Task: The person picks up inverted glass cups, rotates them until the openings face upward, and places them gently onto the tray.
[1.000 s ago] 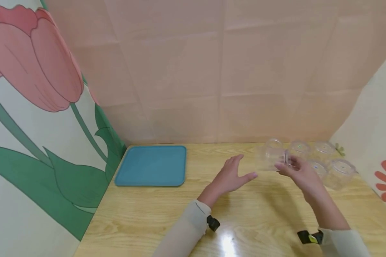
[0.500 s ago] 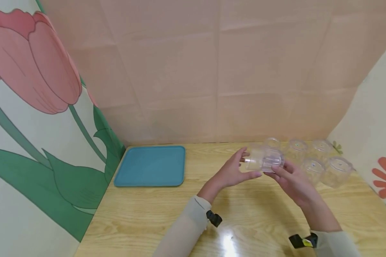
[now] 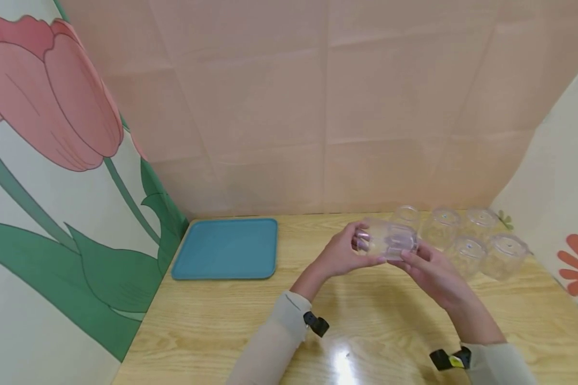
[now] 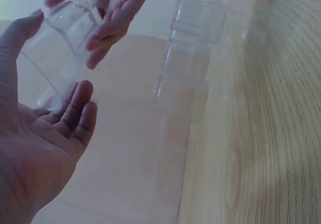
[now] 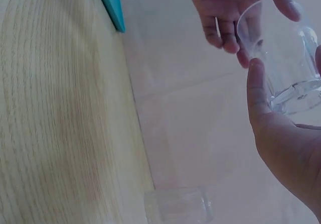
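Observation:
A clear drinking glass (image 3: 378, 235) is held on its side above the table, between both hands. My right hand (image 3: 435, 272) grips its thick base end, thumb on the near side. At the mouth end, my left hand (image 3: 339, 254) has its thumb and fingers around the glass; some fingers show through the clear wall. In the left wrist view the glass (image 4: 50, 48) lies between the left thumb and fingers. The right wrist view shows the open rim of the glass (image 5: 288, 48) facing the left hand.
Several more clear glasses (image 3: 504, 256) stand, apparently upside down, at the table's back right, just beyond the right hand. A blue tray (image 3: 226, 248) lies at the back left of the wooden table (image 3: 212, 326). A pinkish backdrop (image 3: 250, 133) rises behind.
The right hand has brought the glass leftward from beside the other glasses and tipped it sideways. The left hand, apart from it a second ago, has come around its mouth end.

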Motion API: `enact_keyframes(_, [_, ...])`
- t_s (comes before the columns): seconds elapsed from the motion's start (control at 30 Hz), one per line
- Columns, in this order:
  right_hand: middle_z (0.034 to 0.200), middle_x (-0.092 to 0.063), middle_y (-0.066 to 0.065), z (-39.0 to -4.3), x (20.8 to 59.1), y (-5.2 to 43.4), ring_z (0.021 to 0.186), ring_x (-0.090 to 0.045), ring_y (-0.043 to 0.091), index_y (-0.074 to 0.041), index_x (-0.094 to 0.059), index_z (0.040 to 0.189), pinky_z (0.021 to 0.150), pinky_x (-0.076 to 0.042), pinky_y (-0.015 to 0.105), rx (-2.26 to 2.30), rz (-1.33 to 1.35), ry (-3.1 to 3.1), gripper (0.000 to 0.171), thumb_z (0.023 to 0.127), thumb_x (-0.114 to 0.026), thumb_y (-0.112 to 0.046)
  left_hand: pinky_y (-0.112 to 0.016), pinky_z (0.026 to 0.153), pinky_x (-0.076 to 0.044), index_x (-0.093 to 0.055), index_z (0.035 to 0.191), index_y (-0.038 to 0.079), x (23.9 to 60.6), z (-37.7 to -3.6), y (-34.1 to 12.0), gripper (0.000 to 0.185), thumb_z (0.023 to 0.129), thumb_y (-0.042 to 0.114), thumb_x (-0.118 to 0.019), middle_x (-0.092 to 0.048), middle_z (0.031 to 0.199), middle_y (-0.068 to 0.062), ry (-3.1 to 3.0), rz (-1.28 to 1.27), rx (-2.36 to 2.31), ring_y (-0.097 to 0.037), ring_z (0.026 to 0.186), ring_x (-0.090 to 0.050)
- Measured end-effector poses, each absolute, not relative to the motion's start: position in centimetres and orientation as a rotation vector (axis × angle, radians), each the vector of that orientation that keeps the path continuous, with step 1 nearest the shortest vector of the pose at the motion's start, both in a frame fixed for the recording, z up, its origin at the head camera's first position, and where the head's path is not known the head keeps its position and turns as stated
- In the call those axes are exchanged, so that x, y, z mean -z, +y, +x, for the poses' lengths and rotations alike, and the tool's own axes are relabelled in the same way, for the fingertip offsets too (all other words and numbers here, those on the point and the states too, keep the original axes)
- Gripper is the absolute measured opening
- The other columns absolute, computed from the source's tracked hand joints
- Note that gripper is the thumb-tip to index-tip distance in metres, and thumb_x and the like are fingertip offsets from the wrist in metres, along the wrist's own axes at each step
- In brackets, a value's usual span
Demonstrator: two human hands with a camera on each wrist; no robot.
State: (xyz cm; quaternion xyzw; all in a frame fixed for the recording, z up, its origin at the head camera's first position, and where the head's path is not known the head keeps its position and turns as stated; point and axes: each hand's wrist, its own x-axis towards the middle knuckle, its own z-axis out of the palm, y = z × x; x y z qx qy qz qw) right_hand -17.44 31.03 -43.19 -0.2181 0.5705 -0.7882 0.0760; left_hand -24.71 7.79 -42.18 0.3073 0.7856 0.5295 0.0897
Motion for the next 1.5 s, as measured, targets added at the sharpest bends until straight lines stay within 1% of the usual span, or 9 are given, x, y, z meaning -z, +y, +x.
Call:
enact_keyframes(0.27, [0.142, -0.054, 0.001, -17.7, 42.8, 30.8, 0.128, -0.057, 0.011, 0.003, -0.026, 0.156, 0.104, -0.047, 0.025, 2.197, -0.619, 1.925, 0.051, 0.108, -0.040, -0.001, -0.021, 0.082, -0.053, -0.046, 0.145, 0.012, 41.7, -24.6, 6.5, 0.082, 0.079, 0.035, -0.088, -0.059, 0.117, 0.011, 2.327, 0.912, -1.627, -0.003, 0.098, -0.059])
enact_keyframes(0.4, [0.151, -0.045, 0.011, -17.6, 42.0, 31.0, 0.122, -0.060, 0.007, 0.000, -0.018, 0.160, 0.099, -0.049, 0.022, 1.944, -0.488, 2.235, 0.060, 0.109, -0.046, -0.013, -0.021, 0.081, -0.053, -0.045, 0.146, 0.012, 41.4, -24.6, 5.7, 0.084, 0.079, 0.040, -0.088, -0.060, 0.120, 0.007, 2.380, 0.913, -1.594, -0.004, 0.098, -0.059])
enact_keyframes(0.5, [0.157, -0.035, 0.018, -17.5, 41.4, 31.2, 0.119, -0.060, 0.002, -0.010, -0.018, 0.163, 0.102, -0.047, 0.036, 1.733, -0.384, 2.428, 0.065, 0.108, -0.050, -0.023, -0.022, 0.083, -0.053, -0.045, 0.146, 0.013, 41.3, -24.7, 4.9, 0.085, 0.078, 0.041, -0.088, -0.061, 0.122, 0.002, 2.405, 0.890, -1.587, -0.005, 0.099, -0.059])
enact_keyframes(0.63, [0.157, -0.036, 0.017, -17.8, 40.9, 31.6, 0.118, -0.059, -0.002, -0.015, -0.021, 0.162, 0.103, -0.039, 0.059, 1.603, -0.363, 2.533, 0.066, 0.107, -0.054, -0.027, -0.023, 0.084, -0.052, -0.045, 0.146, 0.015, 41.4, -24.9, 3.9, 0.086, 0.077, 0.042, -0.089, -0.061, 0.122, 0.003, 2.438, 0.864, -1.570, -0.006, 0.100, -0.058])
enact_keyframes(0.9, [0.156, -0.039, 0.016, -18.3, 40.1, 32.7, 0.113, -0.050, -0.014, -0.012, -0.022, 0.162, 0.100, -0.038, 0.065, 1.469, -0.340, 2.635, 0.068, 0.106, -0.056, -0.032, -0.026, 0.085, -0.052, -0.044, 0.147, 0.016, 41.2, -25.3, 1.5, 0.088, 0.077, 0.047, -0.087, -0.059, 0.119, 0.008, 2.507, 0.830, -1.523, -0.008, 0.099, -0.058])
enact_keyframes(1.2, [0.156, -0.038, 0.023, -18.7, 39.8, 33.4, 0.110, -0.043, -0.017, -0.005, -0.021, 0.161, 0.097, -0.043, 0.063, 1.344, -0.322, 2.716, 0.071, 0.106, -0.054, -0.036, -0.028, 0.086, -0.052, -0.043, 0.149, 0.015, 41.2, -25.6, -0.6, 0.090, 0.077, 0.048, -0.087, -0.061, 0.125, -0.002, 2.563, 0.802, -1.485, -0.008, 0.099, -0.058])
enact_keyframes(1.33, [0.156, -0.037, 0.025, -18.8, 39.9, 33.7, 0.125, -0.053, 0.009, -0.004, -0.021, 0.161, 0.096, -0.044, 0.063, 1.295, -0.305, 2.748, 0.072, 0.106, -0.053, -0.038, -0.029, 0.086, -0.053, -0.042, 0.150, 0.015, 41.0, -25.7, -1.5, 0.092, 0.077, 0.048, -0.087, -0.060, 0.124, 0.000, 2.587, 0.794, -1.470, -0.010, 0.100, -0.059])
enact_keyframes(1.43, [0.156, -0.035, 0.028, -19.0, 40.0, 33.9, 0.133, -0.047, 0.041, -0.003, -0.020, 0.160, 0.095, -0.044, 0.065, 1.270, -0.298, 2.753, 0.073, 0.106, -0.052, -0.039, -0.030, 0.086, -0.053, -0.043, 0.150, 0.016, 41.0, -25.9, -2.2, 0.091, 0.077, 0.047, -0.087, -0.059, 0.122, 0.003, 2.594, 0.780, -1.471, -0.011, 0.100, -0.059])
enact_keyframes(1.5, [0.157, -0.033, 0.029, -19.1, 40.1, 34.1, 0.134, -0.042, 0.050, -0.003, -0.019, 0.161, 0.094, -0.044, 0.065, 1.250, -0.292, 2.755, 0.073, 0.106, -0.052, -0.039, -0.031, 0.086, -0.053, -0.043, 0.150, 0.017, 41.0, -25.9, -2.7, 0.091, 0.077, 0.047, -0.087, -0.059, 0.122, 0.003, 2.596, 0.771, -1.476, -0.011, 0.100, -0.059])
